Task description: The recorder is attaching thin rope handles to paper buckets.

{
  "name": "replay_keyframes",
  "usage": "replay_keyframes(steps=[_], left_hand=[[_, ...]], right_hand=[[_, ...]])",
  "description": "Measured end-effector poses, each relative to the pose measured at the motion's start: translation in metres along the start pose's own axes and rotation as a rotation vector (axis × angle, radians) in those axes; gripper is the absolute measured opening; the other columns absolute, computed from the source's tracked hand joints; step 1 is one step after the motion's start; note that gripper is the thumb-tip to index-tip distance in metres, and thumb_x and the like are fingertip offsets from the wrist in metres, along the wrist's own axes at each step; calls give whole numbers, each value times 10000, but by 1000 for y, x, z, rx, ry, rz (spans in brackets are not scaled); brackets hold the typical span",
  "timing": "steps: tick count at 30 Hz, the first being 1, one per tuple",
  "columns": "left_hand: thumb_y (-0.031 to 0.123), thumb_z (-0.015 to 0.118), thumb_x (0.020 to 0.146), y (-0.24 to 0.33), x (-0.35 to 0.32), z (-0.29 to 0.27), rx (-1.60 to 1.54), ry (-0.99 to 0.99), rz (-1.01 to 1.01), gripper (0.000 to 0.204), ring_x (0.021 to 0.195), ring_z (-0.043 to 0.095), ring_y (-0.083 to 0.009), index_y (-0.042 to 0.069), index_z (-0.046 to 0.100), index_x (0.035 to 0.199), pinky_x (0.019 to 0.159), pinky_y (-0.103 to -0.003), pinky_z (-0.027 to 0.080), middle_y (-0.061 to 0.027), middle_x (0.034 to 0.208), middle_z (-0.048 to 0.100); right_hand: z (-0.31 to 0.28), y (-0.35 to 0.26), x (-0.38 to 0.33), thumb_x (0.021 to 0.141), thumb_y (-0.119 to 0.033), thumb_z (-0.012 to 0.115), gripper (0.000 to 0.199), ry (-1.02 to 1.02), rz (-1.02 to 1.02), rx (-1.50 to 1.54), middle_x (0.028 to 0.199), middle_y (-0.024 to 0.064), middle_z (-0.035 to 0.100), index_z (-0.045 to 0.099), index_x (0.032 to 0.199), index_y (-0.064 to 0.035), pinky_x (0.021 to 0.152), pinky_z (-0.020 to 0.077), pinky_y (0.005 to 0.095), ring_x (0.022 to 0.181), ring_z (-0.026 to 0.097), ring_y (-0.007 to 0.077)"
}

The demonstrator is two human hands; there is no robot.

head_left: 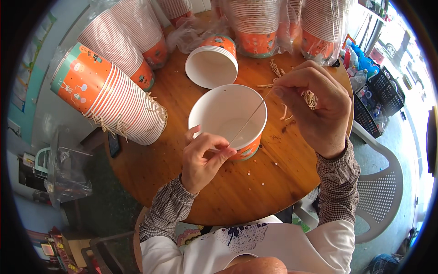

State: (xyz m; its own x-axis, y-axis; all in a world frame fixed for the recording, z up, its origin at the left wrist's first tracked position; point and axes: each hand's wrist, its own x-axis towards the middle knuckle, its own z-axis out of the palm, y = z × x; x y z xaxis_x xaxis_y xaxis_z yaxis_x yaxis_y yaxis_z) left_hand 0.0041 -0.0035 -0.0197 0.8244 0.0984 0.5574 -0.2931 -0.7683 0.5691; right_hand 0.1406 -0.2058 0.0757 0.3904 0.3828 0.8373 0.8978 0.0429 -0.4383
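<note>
I see my left hand [200, 160] pinching one end of a thin tan string [248, 119]. The fingers are closed tight on it, right at the near rim of a paper bowl [218, 112]. My right hand [315, 107] pinches the other end of the string, with its fingers closed too, up above the far right side of the bowl. The string runs straight between both hands, slanting over the open bowl.

The bowl is white inside and orange outside. It stands upright in the middle of the round wooden surface [273, 178]. Just behind it lies another bowl [211, 64], tipped toward me. A long stack of bowls [109, 98] lies on its side to the left. More stacks in clear plastic [255, 23] stand at the back. Some loose strings [276, 68] lie near my right hand. A white plastic chair [383, 182] sits to the right.
</note>
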Motion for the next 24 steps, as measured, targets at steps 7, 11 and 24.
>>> replay_keyframes(steps=[7, 11, 24], left_hand=[[104, 722, 814, 9, -9, -1, 30, -38, 90, 94, 769, 621, -123, 138, 637, 834, 1041, -368, 273, 35, 800, 669], [51, 682, 772, 8, -12, 1, 44, -10, 107, 110, 775, 623, -128, 132, 633, 829, 1038, -371, 270, 31, 808, 666], [27, 618, 826, -19, 8, -49, 171, -212, 295, 57, 872, 633, -222, 70, 599, 858, 1045, -430, 318, -42, 843, 642]], right_hand=[[6, 5, -2, 816, -16, 706, 73, -55, 57, 37, 757, 58, 598, 641, 850, -18, 577, 492, 283, 646, 615, 177], [10, 6, 3, 824, -20, 695, 66, -67, -15, 36, 755, 64, 596, 634, 850, -16, 589, 498, 298, 662, 624, 188], [-19, 85, 7, 865, -61, 642, 93, -366, -41, -403, 887, 109, 602, 614, 942, -19, 703, 510, 382, 796, 630, 292]])
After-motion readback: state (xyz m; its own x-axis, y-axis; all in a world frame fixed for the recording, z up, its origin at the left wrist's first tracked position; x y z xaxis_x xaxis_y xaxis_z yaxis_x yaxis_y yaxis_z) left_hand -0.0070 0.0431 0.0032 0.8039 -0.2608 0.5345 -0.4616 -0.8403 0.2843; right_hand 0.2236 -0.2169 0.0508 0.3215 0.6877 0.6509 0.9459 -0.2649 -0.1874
